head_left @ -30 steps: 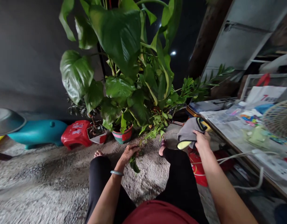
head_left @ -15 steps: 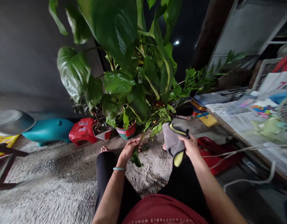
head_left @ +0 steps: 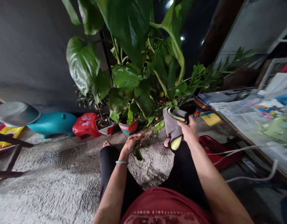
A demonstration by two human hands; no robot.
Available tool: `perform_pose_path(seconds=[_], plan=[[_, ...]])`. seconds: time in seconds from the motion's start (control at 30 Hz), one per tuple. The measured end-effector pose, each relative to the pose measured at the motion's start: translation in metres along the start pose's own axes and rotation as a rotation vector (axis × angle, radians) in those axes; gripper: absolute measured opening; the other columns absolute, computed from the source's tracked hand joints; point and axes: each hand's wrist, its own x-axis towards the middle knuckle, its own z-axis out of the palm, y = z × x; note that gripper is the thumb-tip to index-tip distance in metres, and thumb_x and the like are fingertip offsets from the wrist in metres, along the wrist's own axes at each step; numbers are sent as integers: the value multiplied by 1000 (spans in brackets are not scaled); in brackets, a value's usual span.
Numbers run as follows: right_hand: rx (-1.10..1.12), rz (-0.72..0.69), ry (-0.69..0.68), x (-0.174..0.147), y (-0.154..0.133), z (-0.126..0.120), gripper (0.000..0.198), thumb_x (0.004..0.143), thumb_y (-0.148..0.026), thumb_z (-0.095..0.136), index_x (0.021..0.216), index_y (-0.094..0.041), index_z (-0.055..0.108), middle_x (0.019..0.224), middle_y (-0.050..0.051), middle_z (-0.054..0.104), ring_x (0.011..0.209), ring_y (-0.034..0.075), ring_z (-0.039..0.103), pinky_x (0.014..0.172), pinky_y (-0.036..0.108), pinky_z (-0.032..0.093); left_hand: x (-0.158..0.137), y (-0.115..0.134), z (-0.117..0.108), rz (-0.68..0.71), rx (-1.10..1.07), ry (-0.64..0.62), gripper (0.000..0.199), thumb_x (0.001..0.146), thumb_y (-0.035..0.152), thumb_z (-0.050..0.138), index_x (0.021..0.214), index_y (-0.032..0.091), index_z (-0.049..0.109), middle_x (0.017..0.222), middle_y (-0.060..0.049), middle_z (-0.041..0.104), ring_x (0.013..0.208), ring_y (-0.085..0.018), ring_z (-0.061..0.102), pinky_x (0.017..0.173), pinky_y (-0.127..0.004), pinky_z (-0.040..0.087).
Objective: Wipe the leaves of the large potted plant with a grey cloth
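My left hand [head_left: 131,143], with a pale bangle at the wrist, is closed round a thin leafy stem [head_left: 145,132] low in front of the plants. A dark green leaf [head_left: 138,152] hangs just below its fingers. In my right hand [head_left: 189,128] is a bunched grey cloth [head_left: 172,124] with black and yellow edging, held above the ground near my knee. Behind both hands stands a large broad-leaved plant [head_left: 127,76]; a striped pot [head_left: 129,127] shows beneath its leaves.
Along the wall stand a red stool [head_left: 86,124], a small planter [head_left: 108,128], a teal animal-shaped seat [head_left: 53,123] and a metal basin [head_left: 16,112]. At right, a cluttered table [head_left: 241,115] has white cables [head_left: 251,179] at its edge, with a red plastic item [head_left: 219,154] below.
My right hand has raised the grey cloth slightly and brought it closer to the plants. My left hand still holds the stem. The whole view has shifted a little.
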Motion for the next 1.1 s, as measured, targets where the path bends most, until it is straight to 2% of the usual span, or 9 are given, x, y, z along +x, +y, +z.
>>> perform_pose_path(seconds=[0.1,0.2,0.33,0.47,0.6,0.73,0.83,0.93,1.1], plan=[[-160,-27,-79,18,-14,35,36,66,-27,67,101,-20,72,96,6,77,100,31,70,95,47,54,2,-3,2,-21,-8,9,47,62,37,92,99,13,77,80,-2,73,61,-14,63,59,-26,53],[-195,-18,-322,-27,-16,67,29,61,-17,68,88,-25,74,86,2,77,92,28,71,90,42,56,4,-5,0,-18,20,19,42,64,36,90,98,15,77,78,-3,75,61,-15,63,57,-27,52],[-104,-21,-559,-84,-1,40,24,63,-21,70,86,-25,77,88,3,80,88,27,74,82,37,58,6,-7,-6,15,63,0,32,69,34,86,91,13,78,74,-6,75,64,-18,65,59,-28,50],[50,71,-271,-46,7,-8,44,59,-36,77,100,-19,77,93,6,80,90,29,73,85,41,58,6,-10,-6,-22,50,-3,34,66,29,86,97,15,78,86,-8,79,70,-21,69,63,-30,52],[61,91,-12,-16,4,13,52,58,-37,75,106,-17,72,98,7,79,90,29,71,87,43,57,2,-13,-5,-23,102,-25,29,62,25,87,88,16,79,82,-9,79,78,-25,72,70,-33,54],[-92,100,-445,-80,1,51,33,61,-28,71,93,-20,73,90,8,78,84,29,71,78,40,57,-5,-13,-11,15,165,-81,28,63,29,86,86,15,80,78,-8,78,74,-23,69,68,-31,52],[-34,133,-606,-123,8,39,25,58,-25,73,82,-21,75,81,4,78,81,27,72,76,37,57,-8,-12,-18,44,170,-138,30,60,31,88,83,14,80,79,-8,78,70,-20,67,66,-30,52],[110,290,-318,-102,21,-8,38,52,-31,80,89,-21,76,84,2,79,80,25,71,74,36,57,-7,-11,-24,13,147,-140,40,59,34,91,92,14,81,79,-7,78,72,-21,69,68,-30,52],[60,435,279,21,35,-60,32,56,-25,71,88,-21,68,69,-3,67,74,21,64,68,33,54,-3,-9,-28,2,13,-37,51,52,32,97,98,15,82,86,-7,80,81,-24,74,74,-31,54]])
